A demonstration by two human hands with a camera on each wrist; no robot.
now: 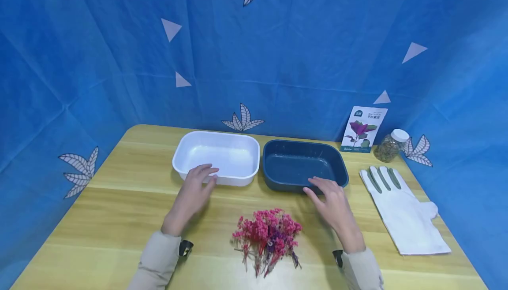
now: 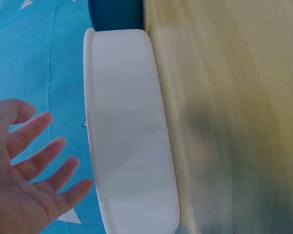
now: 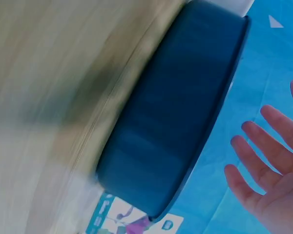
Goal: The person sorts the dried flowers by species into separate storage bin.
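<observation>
My left hand hovers at the near rim of a white rectangular basin, its fingers loosely spread and holding nothing. In the left wrist view the fingers are apart from the basin's side wall. At the near right corner of a dark blue basin is my right hand, fingers spread with nothing in them. The right wrist view shows its fingers beside the blue basin's wall. Between the two forearms lies a bunch of pink dried flowers on the table.
On the right lies a white glove with green-lined fingers. Behind it stand a seed packet with a flower picture and a clear jar with a white lid. A blue patterned cloth hangs behind the wooden table.
</observation>
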